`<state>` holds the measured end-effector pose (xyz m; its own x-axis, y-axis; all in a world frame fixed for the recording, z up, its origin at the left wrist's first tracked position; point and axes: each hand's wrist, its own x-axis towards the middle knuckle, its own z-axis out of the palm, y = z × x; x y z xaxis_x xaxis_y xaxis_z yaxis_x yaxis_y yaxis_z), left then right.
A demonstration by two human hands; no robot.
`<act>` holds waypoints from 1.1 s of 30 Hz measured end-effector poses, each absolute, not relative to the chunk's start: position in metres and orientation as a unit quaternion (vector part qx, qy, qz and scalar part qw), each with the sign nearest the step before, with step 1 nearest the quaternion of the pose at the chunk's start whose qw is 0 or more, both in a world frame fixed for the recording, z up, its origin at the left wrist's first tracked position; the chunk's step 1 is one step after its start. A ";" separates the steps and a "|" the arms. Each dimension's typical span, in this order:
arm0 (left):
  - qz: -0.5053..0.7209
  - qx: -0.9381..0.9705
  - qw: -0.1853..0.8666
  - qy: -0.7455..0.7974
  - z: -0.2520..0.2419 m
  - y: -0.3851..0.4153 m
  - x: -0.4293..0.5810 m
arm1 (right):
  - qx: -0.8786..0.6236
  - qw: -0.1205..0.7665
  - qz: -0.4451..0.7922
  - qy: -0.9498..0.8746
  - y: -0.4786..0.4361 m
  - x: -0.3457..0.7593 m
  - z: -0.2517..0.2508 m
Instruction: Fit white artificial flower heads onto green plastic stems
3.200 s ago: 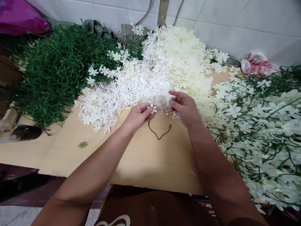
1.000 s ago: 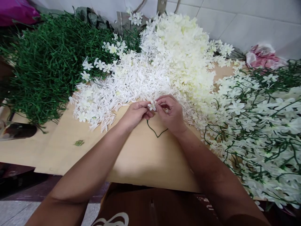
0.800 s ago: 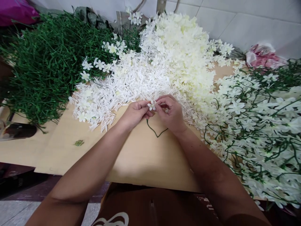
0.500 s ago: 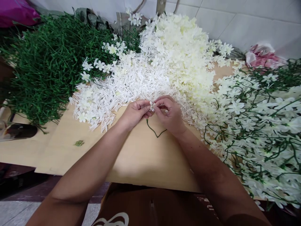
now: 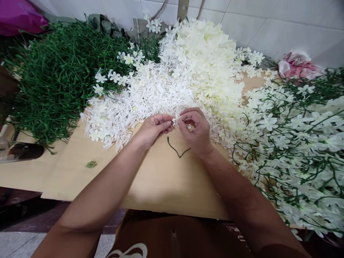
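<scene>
Between my two hands is a small white artificial flower [image 5: 175,121]. My left hand [image 5: 157,128] pinches it from the left with thumb and forefinger. From the right, my right hand [image 5: 196,129] is closed on the flower with its fingertips; another small white piece shows under these fingers, too hidden to make out. On the cardboard just below my hands lies a bent green stem [image 5: 177,153], its right end reaching under my right hand. Right behind my fingers spreads a heap of thin white flower stalks [image 5: 163,91].
A pile of green stems [image 5: 59,71] covers the back left. Loose cream petals [image 5: 212,64] are heaped at the back centre. Finished-looking flowers on green stems [image 5: 303,143] fill the right. A glass with dark liquid [image 5: 24,150] lies or leans at the left on the cardboard [image 5: 172,190].
The white flower has shifted slightly right, and its petals look more spread. My left fingertips have drawn a little away from its centre. The green stem stays in place.
</scene>
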<state>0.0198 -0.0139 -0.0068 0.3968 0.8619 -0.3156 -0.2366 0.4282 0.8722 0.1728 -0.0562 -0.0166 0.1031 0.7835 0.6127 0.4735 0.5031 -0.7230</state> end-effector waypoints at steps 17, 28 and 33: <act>0.321 0.393 0.777 0.372 -0.006 -0.009 0.012 | -0.465 0.532 0.044 -0.706 -0.058 0.166 -0.019; 0.338 0.410 0.773 0.345 -0.007 -0.011 0.015 | -0.475 0.569 0.313 -0.594 -0.061 0.163 -0.016; 0.374 0.447 0.731 0.354 -0.008 -0.014 0.020 | -0.486 0.506 0.487 -0.520 -0.055 0.165 -0.017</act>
